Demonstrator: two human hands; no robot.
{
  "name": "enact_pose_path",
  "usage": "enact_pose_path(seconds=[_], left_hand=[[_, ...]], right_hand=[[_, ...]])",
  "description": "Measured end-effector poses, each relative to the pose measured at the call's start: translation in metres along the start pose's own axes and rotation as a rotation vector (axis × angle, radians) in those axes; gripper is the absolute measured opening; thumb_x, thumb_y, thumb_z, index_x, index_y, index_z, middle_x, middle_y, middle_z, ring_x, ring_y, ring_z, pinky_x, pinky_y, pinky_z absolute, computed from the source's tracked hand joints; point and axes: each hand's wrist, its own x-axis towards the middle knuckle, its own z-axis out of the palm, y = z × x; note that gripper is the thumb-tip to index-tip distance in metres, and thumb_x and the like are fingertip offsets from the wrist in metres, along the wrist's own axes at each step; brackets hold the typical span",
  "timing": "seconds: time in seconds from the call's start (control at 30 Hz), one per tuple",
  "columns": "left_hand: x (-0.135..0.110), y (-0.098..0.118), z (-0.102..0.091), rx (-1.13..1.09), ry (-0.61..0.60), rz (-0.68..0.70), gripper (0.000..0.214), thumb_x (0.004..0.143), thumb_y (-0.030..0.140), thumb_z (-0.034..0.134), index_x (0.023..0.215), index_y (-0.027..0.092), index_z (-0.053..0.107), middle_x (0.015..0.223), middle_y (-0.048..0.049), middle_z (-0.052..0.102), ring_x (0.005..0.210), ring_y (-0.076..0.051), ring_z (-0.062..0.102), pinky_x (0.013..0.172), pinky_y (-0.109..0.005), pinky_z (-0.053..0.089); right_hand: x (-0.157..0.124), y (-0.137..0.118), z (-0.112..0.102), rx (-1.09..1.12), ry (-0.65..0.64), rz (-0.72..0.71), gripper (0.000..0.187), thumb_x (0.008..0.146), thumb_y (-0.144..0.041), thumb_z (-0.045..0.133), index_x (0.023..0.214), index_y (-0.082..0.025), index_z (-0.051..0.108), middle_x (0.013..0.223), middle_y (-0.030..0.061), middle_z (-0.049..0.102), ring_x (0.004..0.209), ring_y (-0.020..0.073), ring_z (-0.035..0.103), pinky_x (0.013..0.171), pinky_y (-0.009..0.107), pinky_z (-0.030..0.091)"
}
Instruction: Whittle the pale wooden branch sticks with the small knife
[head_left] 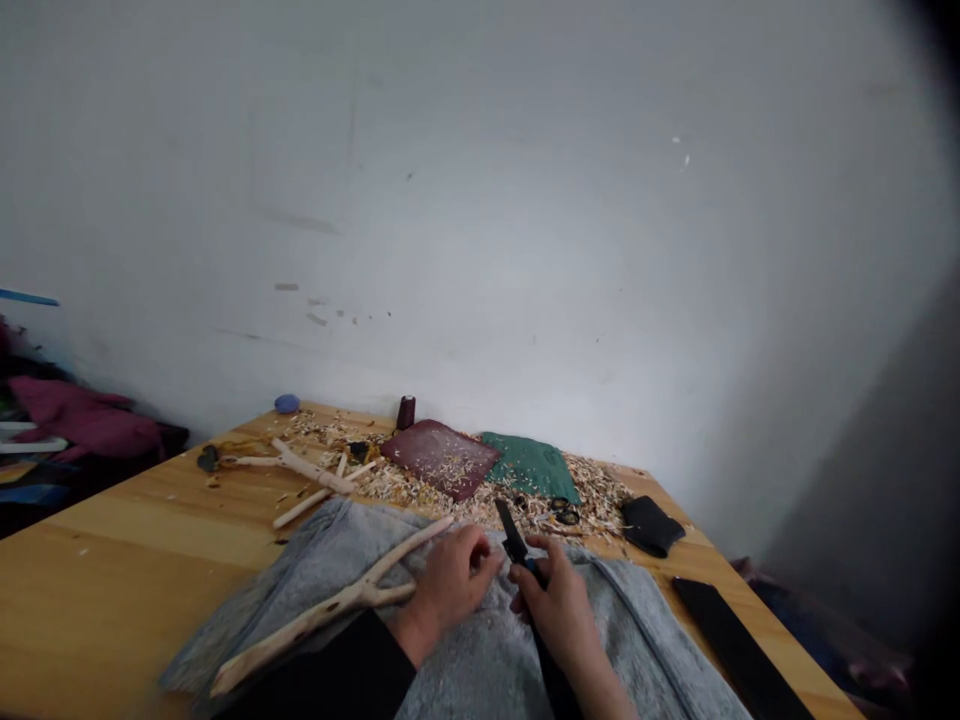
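My right hand (555, 605) is closed around a knife (513, 535) with a dark blade and a dark handle showing some blue; the blade points up and away from me. Just left of it, my left hand (454, 580) has its fingers curled in toward the thumb; whatever they may pinch is too small to tell. Both hands are above a grey cloth (465, 665). A peeled forked branch (330, 605) lies on the cloth, beside my left hand and forearm.
Wood shavings (375, 485) cover the table's back part, around a maroon cloth (442, 455) and a green cloth (529, 465). Another peeled branch (311, 465) lies at left. A thread spool (406, 412) stands by the wall. At right are a black pouch-like item (651, 526) and a long black flat object (739, 645).
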Motion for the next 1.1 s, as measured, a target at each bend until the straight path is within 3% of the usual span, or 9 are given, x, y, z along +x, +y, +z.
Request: enact_pose_path(seconds=[0.07,0.13,0.33,0.53,0.83,1.1], left_hand=[[0.001,-0.004,0.008,-0.463,-0.147,-0.071,0.038,0.081,0.057,0.058,0.077,0.019,0.059,0.067,0.0003,0.056,0.061,-0.015,0.050,0.060,-0.029,0.038],[0.002,-0.009,0.014,-0.664,-0.229,-0.131,0.049,0.075,0.067,0.060,0.071,0.019,0.057,0.057,0.0043,0.047,0.051,-0.011,0.040,0.051,-0.026,0.029],[0.005,-0.019,0.018,-0.733,-0.204,-0.209,0.059,0.065,0.075,0.067,0.055,0.019,0.052,0.047,0.0053,0.042,0.045,-0.008,0.034,0.048,-0.026,0.021],[0.006,-0.016,0.012,-0.768,-0.175,-0.243,0.060,0.064,0.074,0.069,0.050,0.020,0.047,0.045,0.0061,0.040,0.044,-0.008,0.033,0.048,-0.027,0.020],[0.005,-0.014,0.010,-0.802,-0.193,-0.256,0.058,0.062,0.071,0.073,0.049,0.019,0.052,0.045,0.0045,0.043,0.044,-0.008,0.035,0.049,-0.027,0.020],[0.007,-0.018,0.016,-0.888,-0.138,-0.307,0.056,0.060,0.071,0.072,0.055,0.019,0.053,0.048,0.0046,0.045,0.045,-0.007,0.035,0.047,-0.025,0.021]], right_hand=[[-0.002,-0.007,0.003,0.163,-0.008,0.010,0.053,0.078,-0.050,0.058,0.117,-0.016,0.049,0.055,-0.0029,0.065,0.044,0.0199,0.060,0.044,0.027,0.044],[-0.005,-0.012,0.010,0.235,0.003,-0.003,0.062,0.075,-0.052,0.061,0.121,-0.014,0.047,0.053,-0.0039,0.063,0.042,0.0192,0.059,0.042,0.027,0.043],[-0.011,-0.006,0.025,0.225,0.057,-0.024,0.072,0.075,-0.052,0.062,0.131,-0.007,0.049,0.050,-0.0063,0.057,0.042,0.0189,0.058,0.042,0.027,0.043],[-0.014,0.002,0.025,0.189,0.007,-0.062,0.080,0.079,-0.046,0.059,0.148,-0.008,0.043,0.051,-0.0079,0.054,0.043,0.0157,0.056,0.047,0.025,0.044],[-0.015,0.006,0.025,0.193,-0.009,-0.020,0.079,0.080,-0.057,0.060,0.143,-0.010,0.054,0.053,-0.0019,0.062,0.047,0.0165,0.058,0.052,0.025,0.049],[-0.014,0.010,0.028,0.129,-0.045,-0.010,0.079,0.081,-0.056,0.056,0.144,-0.008,0.052,0.050,-0.0021,0.061,0.046,0.0165,0.055,0.051,0.026,0.047]])
